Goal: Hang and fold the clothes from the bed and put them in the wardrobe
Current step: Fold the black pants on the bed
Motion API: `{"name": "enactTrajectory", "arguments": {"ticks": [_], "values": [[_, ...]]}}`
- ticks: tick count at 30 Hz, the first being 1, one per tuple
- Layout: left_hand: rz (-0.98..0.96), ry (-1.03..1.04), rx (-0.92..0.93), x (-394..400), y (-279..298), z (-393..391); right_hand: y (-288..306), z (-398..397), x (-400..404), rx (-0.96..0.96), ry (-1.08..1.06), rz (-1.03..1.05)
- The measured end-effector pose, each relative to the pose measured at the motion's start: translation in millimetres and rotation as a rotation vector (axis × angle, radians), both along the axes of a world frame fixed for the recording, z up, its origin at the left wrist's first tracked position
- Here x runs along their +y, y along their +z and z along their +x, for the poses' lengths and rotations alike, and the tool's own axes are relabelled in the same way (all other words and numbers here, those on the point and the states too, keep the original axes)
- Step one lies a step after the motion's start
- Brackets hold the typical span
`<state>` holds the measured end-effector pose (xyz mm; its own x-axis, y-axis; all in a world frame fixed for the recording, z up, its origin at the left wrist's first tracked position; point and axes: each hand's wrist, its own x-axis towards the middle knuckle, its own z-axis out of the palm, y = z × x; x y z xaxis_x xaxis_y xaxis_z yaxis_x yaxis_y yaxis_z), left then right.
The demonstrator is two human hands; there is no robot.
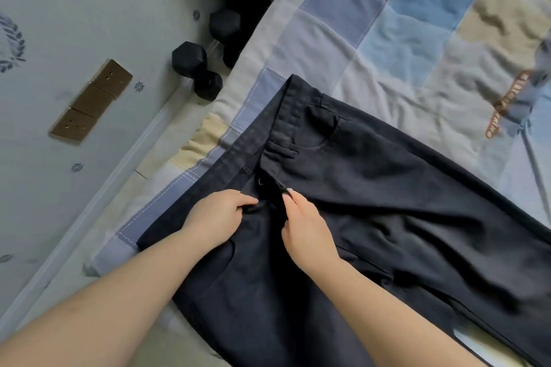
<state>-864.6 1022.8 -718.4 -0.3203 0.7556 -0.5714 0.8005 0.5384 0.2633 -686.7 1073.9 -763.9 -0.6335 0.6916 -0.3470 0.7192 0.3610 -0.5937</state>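
Note:
A pair of dark navy trousers (372, 194) lies spread on the bed, waistband toward the bed's left edge and legs running off to the lower right. The fly is undone and a metal snap shows at the waistband. My left hand (217, 217) grips the fabric on the left side of the fly. My right hand (304, 226) pinches the right side of the fly, with its fingertips at the zip.
The bed carries a patchwork quilt (387, 39) in blue, grey and beige squares. Another garment with orange lettering (512, 98) lies at the far right. Black hexagonal dumbbells (196, 68) sit on the floor between bed and wall. Brown wall sockets (92, 98) are at the left.

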Motion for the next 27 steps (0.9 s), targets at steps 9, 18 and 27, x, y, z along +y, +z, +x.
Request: {"name": "enactTrajectory", "arguments": {"ticks": [9, 18, 27], "values": [[0.129, 0.163, 0.062, -7, 9, 11, 30, 9, -25, 0.187, 0.223, -0.217], [0.236, 0.114, -0.075, -22, 36, 95, 47, 99, -16, 0.255, -0.340, -0.373], [0.287, -0.077, -0.175, 2, 37, 296, 60, 303, -37, 0.251, -0.562, -0.341]]}}
